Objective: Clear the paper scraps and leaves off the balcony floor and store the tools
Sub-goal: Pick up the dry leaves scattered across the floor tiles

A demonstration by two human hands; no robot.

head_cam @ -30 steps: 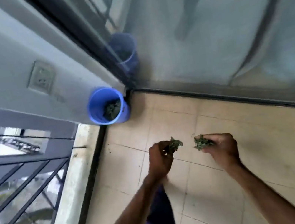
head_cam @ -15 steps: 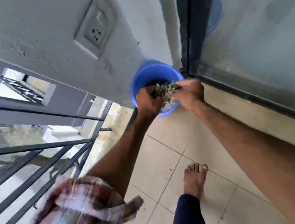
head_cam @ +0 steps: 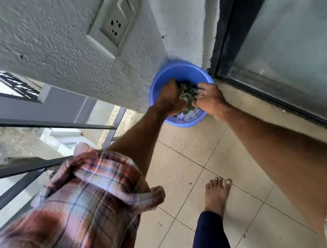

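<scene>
A blue plastic bucket point(head_cam: 187, 122) stands on the tiled floor in the corner where the wall meets the sliding door. Both my hands are inside its mouth. My left hand point(head_cam: 167, 99) and my right hand point(head_cam: 210, 99) hold a clump of dry green leaves point(head_cam: 188, 95) between them, with fingers curled round it, low over the bucket's contents. White paper scraps point(head_cam: 187, 116) show inside the bucket near its front wall.
A metal railing point(head_cam: 36, 132) runs along the left. The rough wall carries a switch and socket plate point(head_cam: 117, 21). The dark-framed glass sliding door point(head_cam: 289, 55) lines the right side. My bare foot point(head_cam: 217, 195) stands on the beige tiles.
I stepped up to the bucket carrying leaves in both hands. The hands have gone from above the rim down into the bucket.
</scene>
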